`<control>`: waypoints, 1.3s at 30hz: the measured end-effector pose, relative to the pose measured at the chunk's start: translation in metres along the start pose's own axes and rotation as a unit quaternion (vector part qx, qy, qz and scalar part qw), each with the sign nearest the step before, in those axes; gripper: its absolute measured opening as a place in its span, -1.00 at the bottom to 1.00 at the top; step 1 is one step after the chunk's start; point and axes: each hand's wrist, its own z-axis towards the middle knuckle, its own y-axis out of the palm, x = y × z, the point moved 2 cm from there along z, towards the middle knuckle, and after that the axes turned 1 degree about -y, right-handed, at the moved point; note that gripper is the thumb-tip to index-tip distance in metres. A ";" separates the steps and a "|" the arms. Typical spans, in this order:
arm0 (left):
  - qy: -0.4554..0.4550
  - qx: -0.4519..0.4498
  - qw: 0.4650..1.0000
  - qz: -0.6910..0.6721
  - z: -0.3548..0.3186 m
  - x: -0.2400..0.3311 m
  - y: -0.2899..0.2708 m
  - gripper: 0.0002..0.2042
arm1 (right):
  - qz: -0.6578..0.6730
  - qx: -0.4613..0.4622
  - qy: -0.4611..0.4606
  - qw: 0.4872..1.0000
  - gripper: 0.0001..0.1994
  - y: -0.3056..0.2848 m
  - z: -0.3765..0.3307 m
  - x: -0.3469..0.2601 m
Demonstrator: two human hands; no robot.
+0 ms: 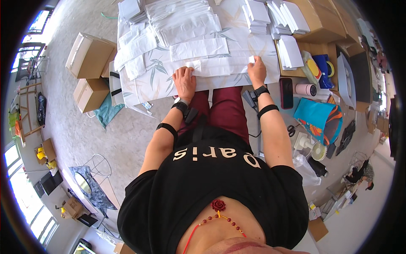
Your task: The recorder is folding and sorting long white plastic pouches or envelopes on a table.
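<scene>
A long, thin white plastic sleeve [220,67] lies flat along the near edge of the table, between my two hands. My left hand [185,81] rests at its left end, palm down, fingers stretched out on the white material and holding nothing. At the other end my right hand [256,73] is closed, pinching a small white end piece between thumb and fingers. Just beyond lies another flat white sleeve [198,49]. Farther back is a broad pile of similar sleeves [186,25], with more loose ones [135,46] at its left.
Stacks of folded white paper [256,17] stand at the far right, with another stack [289,53] in a cardboard box. Beside my right arm are a phone [286,93], a pink cup [305,89] and a blue bag [317,118]. Cardboard boxes [91,55] flank the table's left.
</scene>
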 end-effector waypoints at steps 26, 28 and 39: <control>-0.321 0.030 0.913 -0.249 -0.001 0.000 -0.019 -0.86 | 0.233 -0.154 -0.275 0.920 -0.63 0.046 -0.063 -0.126; -0.332 0.029 0.884 -0.328 -0.002 -0.008 -0.018 -0.79 | 0.229 -0.147 -0.286 0.919 -0.58 0.045 -0.064 -0.126; -0.336 -0.013 0.721 -0.606 0.004 0.018 -0.002 -0.74 | 0.214 -0.156 -0.310 0.913 -0.47 0.043 -0.066 -0.123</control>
